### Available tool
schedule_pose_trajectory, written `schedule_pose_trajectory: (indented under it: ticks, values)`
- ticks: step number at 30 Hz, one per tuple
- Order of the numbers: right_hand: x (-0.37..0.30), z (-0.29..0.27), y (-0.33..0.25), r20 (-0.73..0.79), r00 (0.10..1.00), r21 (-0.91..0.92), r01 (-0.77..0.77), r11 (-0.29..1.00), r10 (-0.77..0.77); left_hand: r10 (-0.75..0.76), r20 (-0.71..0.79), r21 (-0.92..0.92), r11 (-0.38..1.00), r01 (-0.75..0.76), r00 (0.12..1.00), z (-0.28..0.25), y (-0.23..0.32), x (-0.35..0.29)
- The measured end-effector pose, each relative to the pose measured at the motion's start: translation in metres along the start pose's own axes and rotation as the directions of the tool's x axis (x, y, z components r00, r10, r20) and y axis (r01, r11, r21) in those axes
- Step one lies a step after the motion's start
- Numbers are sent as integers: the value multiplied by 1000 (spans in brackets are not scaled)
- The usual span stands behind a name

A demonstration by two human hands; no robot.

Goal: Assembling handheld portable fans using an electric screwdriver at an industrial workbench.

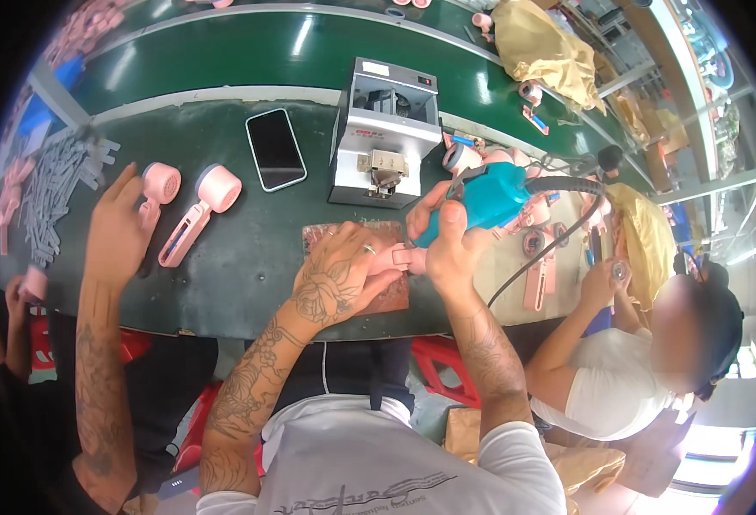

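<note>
My left hand [337,268] is closed around a pink plastic fan part [398,257] and holds it low over a reddish mat [385,299]. In my right hand [452,250] is a teal corded electric screwdriver [491,199], its nose slanting down toward the pink part. The tip is hidden behind my fingers. A black cable [567,184] runs off the tool's rear to the right. Just beyond my hands stands a grey box-shaped screw feeder [387,129].
A phone [276,149] lies left of the feeder. Further left are a pink handheld fan [204,210], a pile of grey strips [56,189] and a co-worker's hand [120,225] on another fan. At right, pink fan parts [539,266] lie near another person [622,369]. A green conveyor belt [223,60] runs behind.
</note>
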State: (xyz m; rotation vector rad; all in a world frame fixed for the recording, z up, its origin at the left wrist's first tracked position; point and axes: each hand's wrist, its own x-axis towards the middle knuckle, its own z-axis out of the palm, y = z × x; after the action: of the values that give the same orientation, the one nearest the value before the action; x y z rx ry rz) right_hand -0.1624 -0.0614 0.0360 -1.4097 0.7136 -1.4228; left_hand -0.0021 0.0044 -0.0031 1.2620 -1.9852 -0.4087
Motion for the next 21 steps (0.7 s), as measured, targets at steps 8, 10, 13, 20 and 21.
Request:
schedule_pose_trajectory:
  ticks: [8,10,13,20,21]
  values:
    - [-2,1,3,21,999,-126,-25,992,28,19,2,74,997,-19,1000,0,-1,2]
    - [0,-1,5,-16,1000,-145,-8,989,5,28,8,72,997,-28,1000,0,0,2]
    - [8,6,-2,-86,987,-116,-144,983,134,13,4,74,997,-14,1000,-4,-1,-1]
    - [54,36,9,-51,980,-123,182,976,-190,51,-35,53,997,-49,998,-2,-1,-3]
    - [58,39,16,-40,971,-62,232,971,-234,45,-36,19,999,-44,998,-2,-2,-2]
